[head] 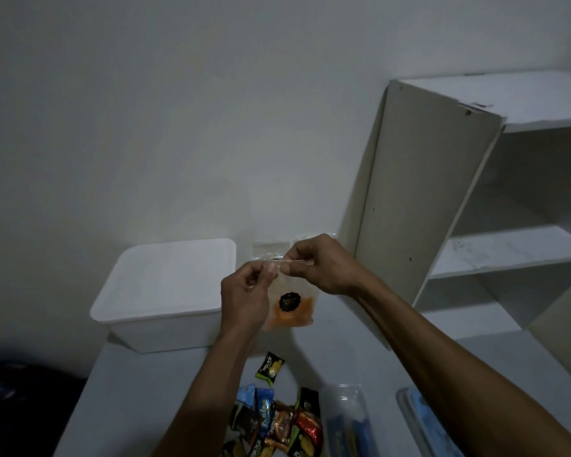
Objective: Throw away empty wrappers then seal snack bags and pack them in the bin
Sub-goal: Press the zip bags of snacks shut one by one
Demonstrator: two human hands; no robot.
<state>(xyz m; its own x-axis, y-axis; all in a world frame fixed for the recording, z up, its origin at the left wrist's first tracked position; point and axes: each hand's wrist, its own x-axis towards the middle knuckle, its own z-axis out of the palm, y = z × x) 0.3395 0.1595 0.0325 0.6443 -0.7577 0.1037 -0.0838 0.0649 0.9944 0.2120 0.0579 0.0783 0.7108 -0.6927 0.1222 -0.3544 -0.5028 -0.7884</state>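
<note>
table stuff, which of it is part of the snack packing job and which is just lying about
In the job:
- clear bag of orange snacks, top pinched by left hand and right hand
- white bin
- snack packets

Lying about:
- shelf unit
- clear tub
- blue-edged thing, hard to identify

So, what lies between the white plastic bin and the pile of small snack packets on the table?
Head view: bare table, crossed by the left forearm. One green packet lies apart from the pile of small snack packets, nearer the white plastic bin.

"Nextar" on green wrapper (270,365)
</note>
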